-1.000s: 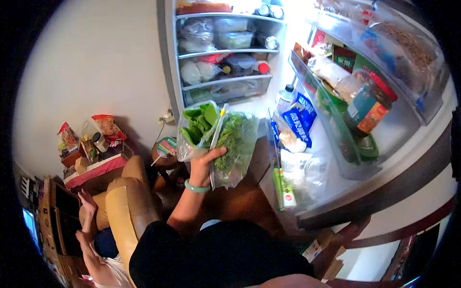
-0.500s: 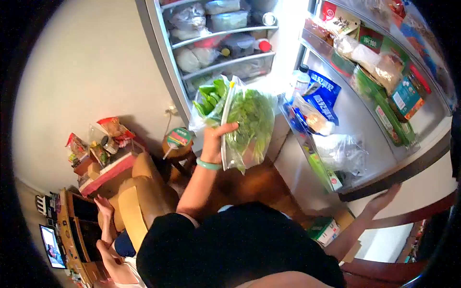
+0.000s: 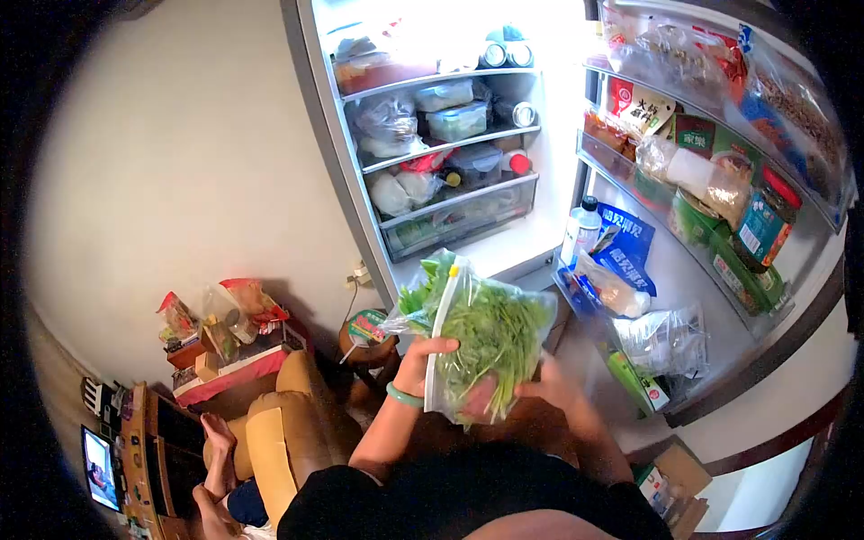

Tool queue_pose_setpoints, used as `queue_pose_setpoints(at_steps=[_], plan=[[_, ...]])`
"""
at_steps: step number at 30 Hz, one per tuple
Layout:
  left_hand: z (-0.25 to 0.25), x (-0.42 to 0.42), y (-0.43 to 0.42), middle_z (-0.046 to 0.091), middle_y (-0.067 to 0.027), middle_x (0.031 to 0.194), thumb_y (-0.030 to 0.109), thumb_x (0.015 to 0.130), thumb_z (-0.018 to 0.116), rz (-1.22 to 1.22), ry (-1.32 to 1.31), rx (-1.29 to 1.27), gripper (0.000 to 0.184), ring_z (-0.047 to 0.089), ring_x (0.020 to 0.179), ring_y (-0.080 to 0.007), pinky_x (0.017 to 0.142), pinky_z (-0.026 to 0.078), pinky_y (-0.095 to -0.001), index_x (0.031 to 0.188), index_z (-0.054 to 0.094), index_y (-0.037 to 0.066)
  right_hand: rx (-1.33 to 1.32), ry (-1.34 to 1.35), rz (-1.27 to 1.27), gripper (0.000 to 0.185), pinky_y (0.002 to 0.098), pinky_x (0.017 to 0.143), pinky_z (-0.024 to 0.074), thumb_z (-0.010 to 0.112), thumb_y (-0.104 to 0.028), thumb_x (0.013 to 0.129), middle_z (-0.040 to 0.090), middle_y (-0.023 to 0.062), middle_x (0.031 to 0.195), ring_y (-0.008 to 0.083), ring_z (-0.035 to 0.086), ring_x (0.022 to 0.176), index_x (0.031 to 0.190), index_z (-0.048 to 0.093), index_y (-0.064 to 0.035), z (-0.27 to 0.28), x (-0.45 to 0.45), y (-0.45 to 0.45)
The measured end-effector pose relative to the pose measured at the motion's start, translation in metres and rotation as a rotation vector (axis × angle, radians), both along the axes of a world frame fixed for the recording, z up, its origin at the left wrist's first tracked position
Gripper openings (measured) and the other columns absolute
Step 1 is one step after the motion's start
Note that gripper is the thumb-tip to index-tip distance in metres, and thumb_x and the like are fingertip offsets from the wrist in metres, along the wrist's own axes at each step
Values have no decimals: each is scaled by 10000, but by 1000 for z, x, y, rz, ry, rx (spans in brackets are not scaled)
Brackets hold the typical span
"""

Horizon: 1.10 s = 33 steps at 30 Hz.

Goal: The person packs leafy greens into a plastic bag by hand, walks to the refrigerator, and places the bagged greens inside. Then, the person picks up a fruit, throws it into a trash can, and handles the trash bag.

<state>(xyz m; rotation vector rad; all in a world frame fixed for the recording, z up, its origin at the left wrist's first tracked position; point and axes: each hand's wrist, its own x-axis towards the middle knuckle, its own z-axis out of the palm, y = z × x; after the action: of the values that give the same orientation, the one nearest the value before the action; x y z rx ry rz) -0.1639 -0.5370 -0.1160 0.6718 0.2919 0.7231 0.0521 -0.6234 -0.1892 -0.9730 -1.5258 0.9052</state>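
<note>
My left hand [image 3: 423,362], with a green bangle at the wrist, grips two clear bags of greens by their edges. The front zip bag [image 3: 495,342] holds leafy stems and has a yellow slider at its top. Behind it, to the left, is the bag of broader leaves [image 3: 416,301]. At the front bag's lower right edge is my right hand [image 3: 551,385], blurred, its fingers partly hidden by the bag. The open fridge [image 3: 468,220] stands beyond, with boxes, bags and cans on its shelves.
The fridge door [image 3: 711,351] hangs open at the right, its racks holding jars, packets and a bottle [image 3: 582,229]. At the left are a small stool [image 3: 367,333], a table with snack bags [image 3: 234,371], a tan sofa [image 3: 270,445] and another person's limbs [image 3: 216,459]. A cardboard box [image 3: 681,472] sits lower right.
Both bags have moved lower in view with my left hand. My right hand, out by the door's lower edge half a second ago, has come in to the front bag.
</note>
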Motion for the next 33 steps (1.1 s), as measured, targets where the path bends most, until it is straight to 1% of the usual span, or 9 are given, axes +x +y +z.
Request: queue_pose_setpoints(at_steps=[4,10,16,20,23,25,28,30,33], plan=[[-10,5,4,573,-167,1061,59,731,580,-70,52,-101,499,587,938,-273,850,482,-390,1199,440,-39,-243,323,171,584,336,944,368,760,-207,680,566,62,1127,177,506,1052,1171,504,-25,-11,-7,1],[-4,25,0,597,-139,982,199,781,580,14,244,-21,415,598,853,-234,770,495,-332,1125,498,-18,-258,598,31,491,300,885,408,662,-115,695,586,65,1076,171,538,995,1158,515,-42,-4,-17,5],[5,60,0,599,-127,952,242,785,580,71,216,-17,419,601,819,-215,730,502,-320,1103,505,-20,-550,909,145,444,337,834,456,592,-182,750,597,82,1036,205,554,992,1163,507,-45,-26,12,25],[1,85,5,595,-127,959,235,783,579,114,195,45,431,601,833,-219,743,501,-326,1117,497,-26,-467,850,-59,440,350,832,478,589,-207,774,595,112,1058,249,583,947,1171,503,-37,50,15,-6],[0,99,11,573,-129,1021,183,757,620,104,203,42,477,585,884,-211,775,488,-324,1158,473,-29,-353,667,-54,403,340,830,479,569,-192,786,598,108,1046,242,587,939,1150,519,-26,19,40,-7],[-2,100,23,542,-127,1071,135,722,668,91,359,263,613,554,933,-204,832,453,-325,1241,382,-24,-356,708,-71,381,333,830,479,557,-184,792,600,106,1038,232,588,940,1134,530,-19,53,42,-21],[26,106,70,249,-179,1350,139,653,736,823,291,632,989,295,1241,-245,967,342,-375,1397,91,45,-625,929,-18,362,342,765,490,573,-93,739,594,100,953,228,600,836,1085,527,4,9,57,-20],[95,113,73,310,-148,1342,171,676,726,931,111,872,909,309,1259,-243,1026,264,-370,1386,171,53,-543,847,-57,356,333,748,493,569,-97,745,592,95,929,222,600,818,1084,523,3,13,54,-24],[184,135,85,492,-137,1195,206,774,639,813,240,1391,525,465,1142,-249,966,347,-356,1243,464,50,-522,798,-48,350,318,715,498,569,-106,754,590,92,893,210,598,789,1082,516,4,-14,55,-12]])
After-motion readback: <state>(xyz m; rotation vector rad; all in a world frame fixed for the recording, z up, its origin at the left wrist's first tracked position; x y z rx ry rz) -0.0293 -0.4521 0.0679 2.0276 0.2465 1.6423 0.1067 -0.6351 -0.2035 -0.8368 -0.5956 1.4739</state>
